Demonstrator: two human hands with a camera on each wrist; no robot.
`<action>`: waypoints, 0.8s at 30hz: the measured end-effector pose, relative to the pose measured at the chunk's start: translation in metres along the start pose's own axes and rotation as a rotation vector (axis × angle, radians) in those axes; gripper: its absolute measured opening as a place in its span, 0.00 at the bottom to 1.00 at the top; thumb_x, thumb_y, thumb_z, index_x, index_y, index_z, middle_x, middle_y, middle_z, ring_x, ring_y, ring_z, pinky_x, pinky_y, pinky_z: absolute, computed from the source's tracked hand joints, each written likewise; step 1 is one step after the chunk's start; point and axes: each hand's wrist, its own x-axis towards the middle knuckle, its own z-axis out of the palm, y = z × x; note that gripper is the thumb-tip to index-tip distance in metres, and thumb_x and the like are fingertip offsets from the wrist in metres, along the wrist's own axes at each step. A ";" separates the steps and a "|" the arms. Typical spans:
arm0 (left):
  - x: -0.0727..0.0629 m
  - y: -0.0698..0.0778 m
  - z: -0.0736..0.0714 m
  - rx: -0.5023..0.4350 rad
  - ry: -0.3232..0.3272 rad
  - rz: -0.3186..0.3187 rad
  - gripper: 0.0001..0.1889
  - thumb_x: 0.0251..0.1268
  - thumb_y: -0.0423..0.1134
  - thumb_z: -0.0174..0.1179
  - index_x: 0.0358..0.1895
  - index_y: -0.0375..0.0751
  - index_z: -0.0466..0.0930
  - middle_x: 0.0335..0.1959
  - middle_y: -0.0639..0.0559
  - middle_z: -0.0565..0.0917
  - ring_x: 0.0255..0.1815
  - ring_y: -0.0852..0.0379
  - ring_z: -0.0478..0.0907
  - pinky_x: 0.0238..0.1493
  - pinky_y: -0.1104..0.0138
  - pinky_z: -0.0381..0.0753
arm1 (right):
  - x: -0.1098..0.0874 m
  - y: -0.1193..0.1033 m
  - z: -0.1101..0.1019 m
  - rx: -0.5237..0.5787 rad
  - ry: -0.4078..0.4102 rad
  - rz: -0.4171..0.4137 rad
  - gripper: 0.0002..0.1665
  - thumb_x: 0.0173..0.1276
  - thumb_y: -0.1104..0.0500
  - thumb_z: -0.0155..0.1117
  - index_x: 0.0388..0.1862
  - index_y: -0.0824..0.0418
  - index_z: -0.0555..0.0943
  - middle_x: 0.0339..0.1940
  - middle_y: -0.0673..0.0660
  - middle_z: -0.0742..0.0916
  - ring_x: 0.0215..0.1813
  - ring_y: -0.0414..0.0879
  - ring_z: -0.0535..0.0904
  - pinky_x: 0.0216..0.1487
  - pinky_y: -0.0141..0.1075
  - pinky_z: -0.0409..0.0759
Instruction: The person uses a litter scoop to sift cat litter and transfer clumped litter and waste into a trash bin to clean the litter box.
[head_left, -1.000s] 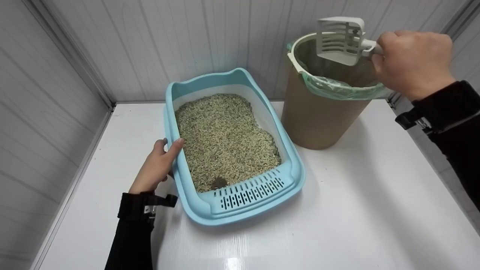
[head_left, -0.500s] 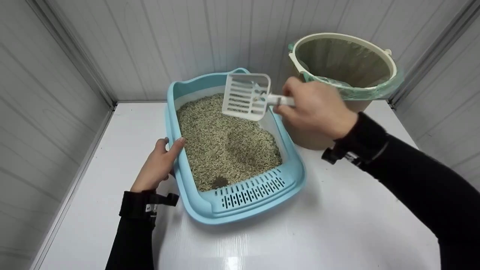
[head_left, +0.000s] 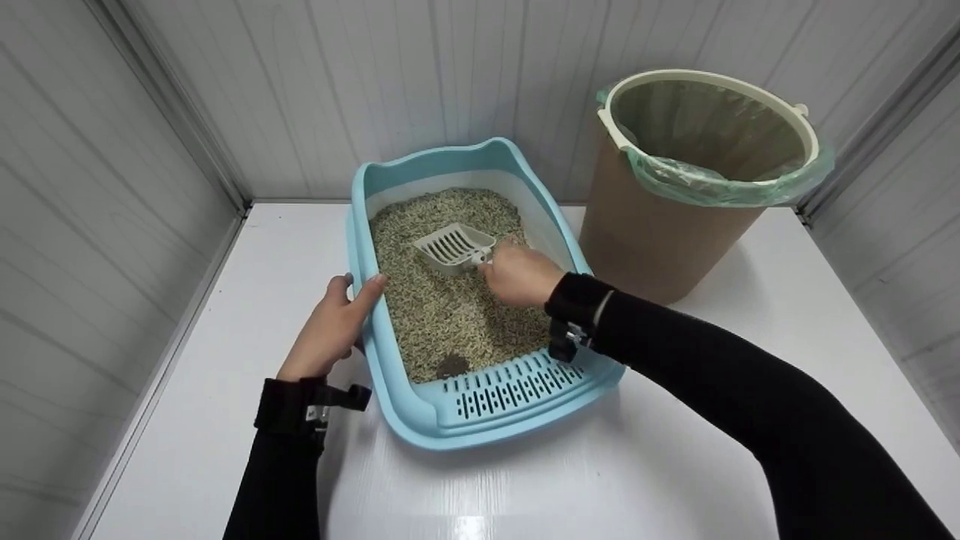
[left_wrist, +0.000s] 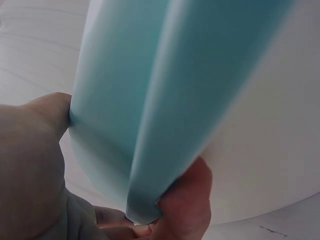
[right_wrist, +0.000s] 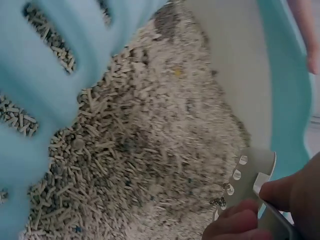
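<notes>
In the head view a blue litter box [head_left: 405, 405] holds pellet litter [head_left: 427, 322]. My left hand [head_left: 334, 330] grips its left rim, thumb on top; the left wrist view shows the fingers [left_wrist: 187, 200] curled under the blue rim [left_wrist: 165, 100]. My right hand [head_left: 521, 274] holds a pale slotted litter scoop [head_left: 454, 246] by the handle, its head low over the litter toward the back. The right wrist view shows the scoop [right_wrist: 255, 165] at the lower right with fingers around its handle. A dark clump [head_left: 452, 365] lies at the front of the litter, beside the slotted ledge [head_left: 510, 390].
A tall brown bin [head_left: 652, 225] with a green liner bag [head_left: 712, 184] folded over its rim stands at the back right. Both stand on a white tabletop [head_left: 525, 487]. Grey panelled walls [head_left: 337, 90] close off the back and sides.
My right hand has carried the scoop from over the bin leftward and down into the litter box. My left hand keeps its grip on the rim. The view has shifted slightly.
</notes>
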 end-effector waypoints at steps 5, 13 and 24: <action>0.001 0.001 0.000 -0.002 -0.001 -0.003 0.65 0.73 0.84 0.52 0.92 0.36 0.40 0.49 0.36 0.79 0.26 0.49 0.78 0.26 0.65 0.67 | 0.012 -0.003 0.011 -0.145 -0.081 -0.013 0.23 0.94 0.49 0.49 0.57 0.65 0.84 0.34 0.54 0.78 0.29 0.48 0.72 0.33 0.41 0.73; 0.002 0.002 0.001 0.020 0.001 -0.008 0.65 0.73 0.84 0.51 0.92 0.36 0.41 0.53 0.33 0.80 0.29 0.47 0.81 0.28 0.63 0.70 | 0.014 -0.004 0.011 -0.171 -0.238 -0.023 0.34 0.93 0.47 0.54 0.21 0.56 0.81 0.13 0.49 0.78 0.15 0.43 0.73 0.39 0.41 0.85; 0.001 0.000 0.001 0.009 0.003 -0.004 0.67 0.72 0.85 0.51 0.92 0.36 0.39 0.51 0.34 0.80 0.27 0.47 0.80 0.27 0.63 0.68 | -0.018 -0.002 -0.017 -0.153 -0.123 -0.045 0.25 0.87 0.38 0.62 0.40 0.58 0.82 0.39 0.54 0.86 0.39 0.50 0.82 0.48 0.46 0.84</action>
